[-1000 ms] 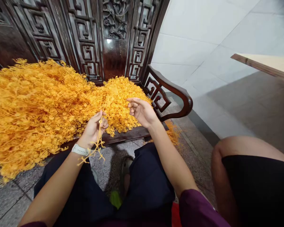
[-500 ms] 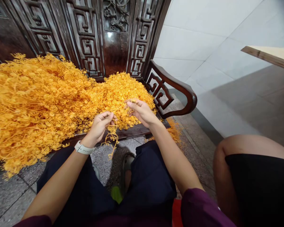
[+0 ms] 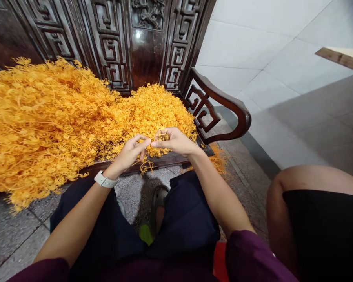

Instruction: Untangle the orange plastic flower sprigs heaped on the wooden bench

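Nearly closed, left hand [image 3: 129, 153], pinching orange strands [image 3: 147, 167]

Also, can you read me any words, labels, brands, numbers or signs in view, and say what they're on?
None can be read.
Pale wristband: no legible mark.
Bench's carved back: decorative patterns, no readable writing.
Yellow heap: no label or print visible.

Backrest [image 3: 147, 55]: carved wood, high gloss. Yellow sprigs [image 3: 47, 117]: plastic-looking, matt. Wall [image 3: 247, 43]: smooth tile. Floor [image 3: 20, 246]: stone-like, rough, matt. Trousers [image 3: 191, 207]: matt cloth.
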Motion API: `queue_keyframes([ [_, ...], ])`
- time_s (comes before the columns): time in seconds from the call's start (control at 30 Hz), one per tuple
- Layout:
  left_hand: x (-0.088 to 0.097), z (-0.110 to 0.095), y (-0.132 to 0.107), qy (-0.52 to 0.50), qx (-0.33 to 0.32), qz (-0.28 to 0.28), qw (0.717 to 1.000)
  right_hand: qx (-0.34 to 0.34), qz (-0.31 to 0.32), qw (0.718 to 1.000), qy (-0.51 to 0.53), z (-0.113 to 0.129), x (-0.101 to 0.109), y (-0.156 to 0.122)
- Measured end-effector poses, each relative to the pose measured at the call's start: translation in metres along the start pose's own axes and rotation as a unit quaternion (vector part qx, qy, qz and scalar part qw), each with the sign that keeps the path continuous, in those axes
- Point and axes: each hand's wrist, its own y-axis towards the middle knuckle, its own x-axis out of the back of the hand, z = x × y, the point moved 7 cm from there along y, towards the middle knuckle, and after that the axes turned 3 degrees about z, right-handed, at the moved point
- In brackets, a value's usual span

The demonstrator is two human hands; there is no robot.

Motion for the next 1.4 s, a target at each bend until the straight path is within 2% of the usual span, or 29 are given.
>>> queue_keyframes([
  [0.1,0.002,0.001,-0.001,0.035,-0.006,-0.001,0.999,-0.039,0.006,0.997,0.073,-0.006,0.001,-0.001],
  [0.23,0.012,-0.004,-0.003,0.059,-0.028,-0.027,0.997,-0.060,-0.061,0.982,0.169,-0.012,0.010,-0.002],
  [0.37,0.004,-0.010,-0.004,0.096,-0.030,-0.009,0.995,-0.054,-0.119,0.969,0.209,-0.016,0.018,0.002],
  [0.43,-0.001,-0.016,-0.005,0.146,-0.055,-0.027,0.987,-0.053,-0.153,0.964,0.212,-0.019,0.023,0.004],
  [0.6,-0.005,-0.036,-0.010,0.280,-0.124,-0.109,0.946,-0.038,-0.221,0.954,0.197,-0.019,0.031,0.010],
  [0.8,0.016,-0.062,-0.007,0.394,-0.185,-0.168,0.884,0.028,-0.212,0.945,0.248,-0.005,0.028,0.022],
  [0.97,0.025,-0.073,-0.007,0.474,-0.227,-0.221,0.821,0.030,-0.210,0.945,0.248,0.006,0.017,0.034],
  [1.03,0.048,-0.079,-0.009,0.495,-0.230,-0.257,0.797,0.030,-0.188,0.948,0.255,0.008,0.011,0.035],
  [1.07,0.070,-0.083,-0.013,0.490,-0.223,-0.300,0.787,0.033,-0.176,0.948,0.262,0.007,0.009,0.033],
  [1.1,0.096,-0.088,-0.018,0.479,-0.213,-0.352,0.776,0.037,-0.170,0.947,0.269,0.006,0.008,0.031],
  [1.17,0.155,-0.097,-0.040,0.410,-0.190,-0.506,0.734,0.044,-0.176,0.942,0.281,0.001,0.007,0.024],
  [1.2,0.175,-0.100,-0.049,0.392,-0.186,-0.549,0.714,0.046,-0.189,0.940,0.281,-0.002,0.007,0.019],
  [1.23,0.188,-0.102,-0.053,0.381,-0.189,-0.559,0.712,0.047,-0.202,0.939,0.275,-0.004,0.005,0.015],
  [1.3,0.192,-0.096,-0.053,0.314,-0.214,-0.531,0.757,0.045,-0.180,0.953,0.239,-0.002,-0.008,0.011],
  [1.33,0.186,-0.090,-0.050,0.276,-0.217,-0.517,0.780,0.039,-0.126,0.969,0.211,0.003,-0.022,0.011],
  [1.37,0.175,-0.081,-0.042,0.255,-0.209,-0.486,0.809,0.026,-0.038,0.983,0.180,0.010,-0.041,0.011],
  [1.4,0.163,-0.072,-0.034,0.242,-0.198,-0.460,0.831,0.009,0.077,0.986,0.147,0.018,-0.064,0.007],
])
